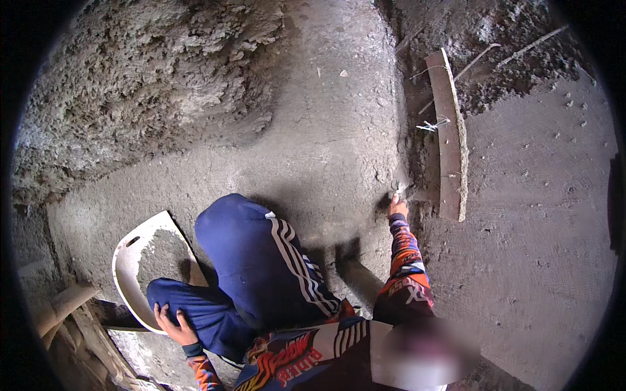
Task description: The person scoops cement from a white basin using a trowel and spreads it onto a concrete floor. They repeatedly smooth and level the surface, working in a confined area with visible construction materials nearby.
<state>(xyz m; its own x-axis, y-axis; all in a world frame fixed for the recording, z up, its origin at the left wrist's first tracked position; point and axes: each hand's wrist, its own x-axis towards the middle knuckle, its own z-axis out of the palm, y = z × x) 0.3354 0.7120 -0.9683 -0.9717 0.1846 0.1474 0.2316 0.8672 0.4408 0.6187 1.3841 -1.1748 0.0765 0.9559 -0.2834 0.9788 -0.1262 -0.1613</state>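
Observation:
My left hand (177, 327) rests on my bent knee in dark blue trousers, its fingers spread and nothing in them. Beside that knee lies a cream plastic scoop-shaped tray (122, 266) with a slot near its rim, holding grey wet mortar (163, 256). With my right arm stretched forward, my right hand (398, 207) is closed around what looks like a small trowel (401, 185). Its blade is blurred and lies against the edge of a grey mortar-coated surface (345, 156). Part of the tray is hidden behind my leg.
A narrow wooden board (448, 143) with thin wire tied round it stands to the right of the edge. Rough lumpy grey material (150, 85) fills the upper left. Sticks (531, 47) lie at the upper right. A wooden pole (65, 305) is at the lower left.

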